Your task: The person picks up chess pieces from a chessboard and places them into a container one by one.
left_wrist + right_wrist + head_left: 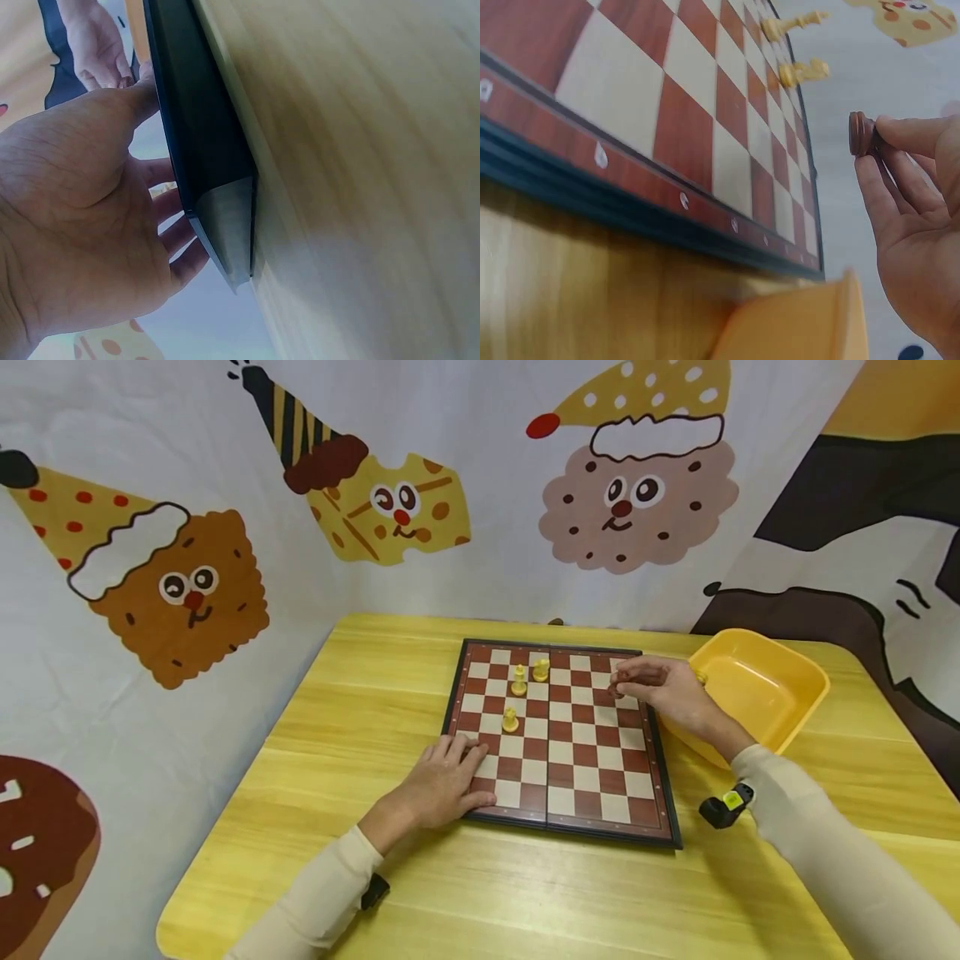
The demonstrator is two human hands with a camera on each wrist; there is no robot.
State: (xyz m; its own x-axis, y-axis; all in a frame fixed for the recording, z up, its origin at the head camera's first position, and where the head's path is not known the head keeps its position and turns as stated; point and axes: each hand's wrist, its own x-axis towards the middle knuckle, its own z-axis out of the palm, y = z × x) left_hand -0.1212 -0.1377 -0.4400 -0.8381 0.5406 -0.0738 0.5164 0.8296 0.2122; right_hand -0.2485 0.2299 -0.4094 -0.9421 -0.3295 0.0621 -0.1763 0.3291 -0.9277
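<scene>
My right hand (pixel 671 693) pinches a dark brown chess piece (pixel 861 133) between thumb and fingers, over the far right part of the chessboard (pixel 573 760). The piece's round base shows in the right wrist view; its upper part is hidden by the fingers. My left hand (pixel 442 781) rests with fingers spread on the board's near left corner, the thumb along the front edge. On the left half of the board stand a tall yellow chess piece (pixel 519 681), a yellow knight (pixel 541 670) and, nearer the left hand, another yellow chess piece (pixel 510 720).
A yellow plastic tray (pixel 806 689) stands right of the board, under the right forearm. Part of a small yellow piece (pixel 701 677) shows by its left rim. The wooden table (pixel 315 710) backs onto a white cloth (pixel 495 585) with cartoon prints.
</scene>
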